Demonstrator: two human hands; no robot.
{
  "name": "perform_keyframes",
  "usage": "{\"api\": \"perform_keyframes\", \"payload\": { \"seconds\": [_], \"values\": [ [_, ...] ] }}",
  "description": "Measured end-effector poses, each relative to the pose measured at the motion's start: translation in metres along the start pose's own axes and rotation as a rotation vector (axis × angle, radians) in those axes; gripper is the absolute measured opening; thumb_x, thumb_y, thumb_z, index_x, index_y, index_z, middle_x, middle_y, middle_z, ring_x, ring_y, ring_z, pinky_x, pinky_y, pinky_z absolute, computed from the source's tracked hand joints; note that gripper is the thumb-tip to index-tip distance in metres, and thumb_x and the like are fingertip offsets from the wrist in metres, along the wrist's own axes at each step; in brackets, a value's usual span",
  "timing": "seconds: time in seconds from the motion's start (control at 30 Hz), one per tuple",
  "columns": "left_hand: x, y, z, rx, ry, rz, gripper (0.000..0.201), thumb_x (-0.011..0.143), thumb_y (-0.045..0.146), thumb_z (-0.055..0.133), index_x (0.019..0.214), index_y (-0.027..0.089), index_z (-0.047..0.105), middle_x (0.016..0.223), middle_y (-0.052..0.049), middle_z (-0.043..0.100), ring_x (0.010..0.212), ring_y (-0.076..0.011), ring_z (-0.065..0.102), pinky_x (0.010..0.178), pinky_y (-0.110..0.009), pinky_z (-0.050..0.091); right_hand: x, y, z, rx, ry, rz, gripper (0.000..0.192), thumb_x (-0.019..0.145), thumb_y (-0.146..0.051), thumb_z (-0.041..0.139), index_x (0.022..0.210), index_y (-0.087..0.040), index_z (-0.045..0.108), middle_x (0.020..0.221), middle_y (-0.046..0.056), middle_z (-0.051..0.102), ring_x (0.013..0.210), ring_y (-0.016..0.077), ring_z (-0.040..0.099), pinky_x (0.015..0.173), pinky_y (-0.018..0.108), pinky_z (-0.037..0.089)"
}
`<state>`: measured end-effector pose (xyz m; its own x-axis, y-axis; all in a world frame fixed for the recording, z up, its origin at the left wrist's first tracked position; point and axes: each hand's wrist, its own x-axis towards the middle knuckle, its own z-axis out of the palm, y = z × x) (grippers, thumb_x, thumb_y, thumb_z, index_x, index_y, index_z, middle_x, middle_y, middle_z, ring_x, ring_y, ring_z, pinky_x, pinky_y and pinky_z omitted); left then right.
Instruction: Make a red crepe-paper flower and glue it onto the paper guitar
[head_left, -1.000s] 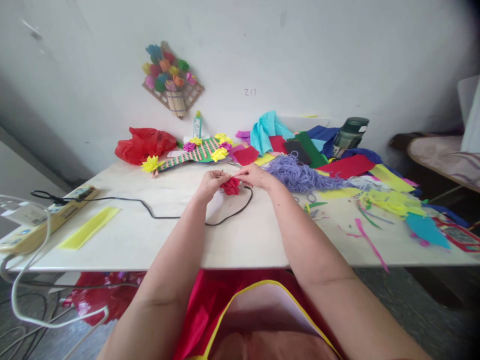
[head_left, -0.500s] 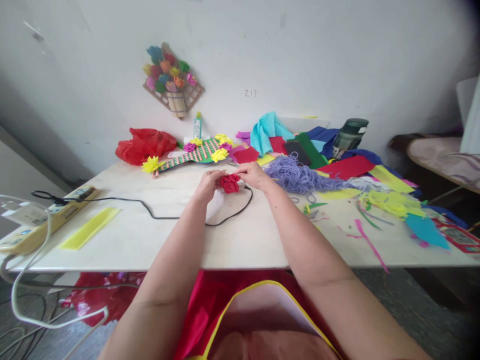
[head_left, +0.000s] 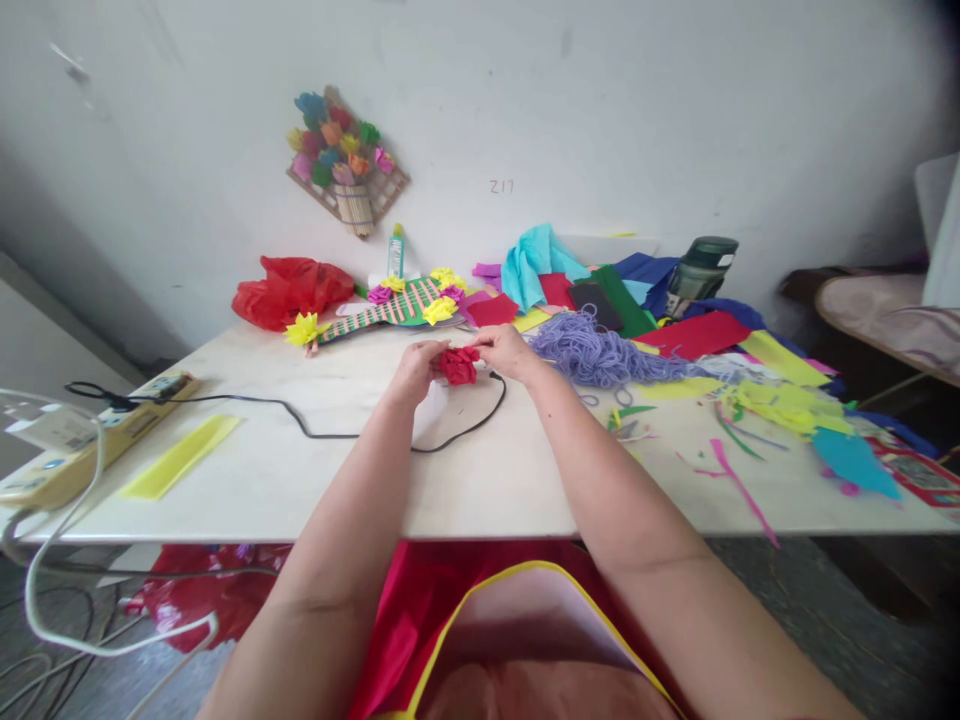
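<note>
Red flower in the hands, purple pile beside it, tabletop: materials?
Red flower: looks like matte crepe or tissue paper, crumpled folded petals. Purple pile: probably yarn, loose looping strands. Tabletop: pale smooth slab, faint veining; marble or laminate, can't tell.

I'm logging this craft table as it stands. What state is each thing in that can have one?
left hand: closed on the red paper flower
right hand: pinching the same flower
red paper flower: crumpled, held just above the table
black cable: loose, curling under the hands
power strip: a plug is in it
green bottle: upright, capped
glue bottle: upright
purple yarn: tangled heap
red plastic bag: crumpled
</note>
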<state>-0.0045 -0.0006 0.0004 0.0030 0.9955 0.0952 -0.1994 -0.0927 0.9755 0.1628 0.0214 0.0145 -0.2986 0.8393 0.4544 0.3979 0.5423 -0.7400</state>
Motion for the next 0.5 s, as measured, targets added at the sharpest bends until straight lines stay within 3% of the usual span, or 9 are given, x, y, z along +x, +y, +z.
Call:
{"api": "perform_keyframes", "payload": {
  "seconds": [0.17, 0.37, 0.5],
  "values": [
    [-0.0005, 0.0015, 0.0004, -0.060, -0.011, -0.035, 0.024, 0.057, 0.035, 0.072, 0.062, 0.015, 0.060, 0.055, -0.003, 0.061, 0.050, -0.0156, 0.057, 0.050, -0.028, 0.046, -0.0012, -0.0005, -0.0008, 0.039, -0.026, 0.078, 0.022, 0.074, -0.007, 0.059, 0.081, -0.012, 0.079, 0.053, -0.002, 0.060, 0.049, 0.0091, 0.049, 0.055, 0.022, 0.038],
    [-0.0052, 0.0082, -0.0021, -0.085, -0.162, -0.027, 0.018, 0.054, 0.019, 0.072, 0.066, 0.014, 0.060, 0.061, -0.003, 0.064, 0.054, -0.0146, 0.060, 0.056, -0.027, 0.048, -0.0024, -0.0050, -0.0062, 0.081, 0.006, 0.039, 0.017, 0.071, -0.009, 0.061, 0.071, -0.013, 0.078, 0.053, -0.002, 0.060, 0.053, 0.0090, 0.048, 0.058, 0.022, 0.038],
    [-0.0070, 0.0093, -0.0028, -0.044, -0.183, 0.002, 0.025, 0.048, 0.014, 0.074, 0.071, 0.013, 0.064, 0.065, -0.004, 0.067, 0.057, -0.0154, 0.062, 0.060, -0.029, 0.050, -0.0021, -0.0056, -0.0057, 0.088, 0.003, 0.059, 0.016, 0.071, -0.013, 0.062, 0.071, -0.013, 0.078, 0.053, -0.002, 0.060, 0.053, 0.0089, 0.048, 0.058, 0.022, 0.039]
  ]
}}
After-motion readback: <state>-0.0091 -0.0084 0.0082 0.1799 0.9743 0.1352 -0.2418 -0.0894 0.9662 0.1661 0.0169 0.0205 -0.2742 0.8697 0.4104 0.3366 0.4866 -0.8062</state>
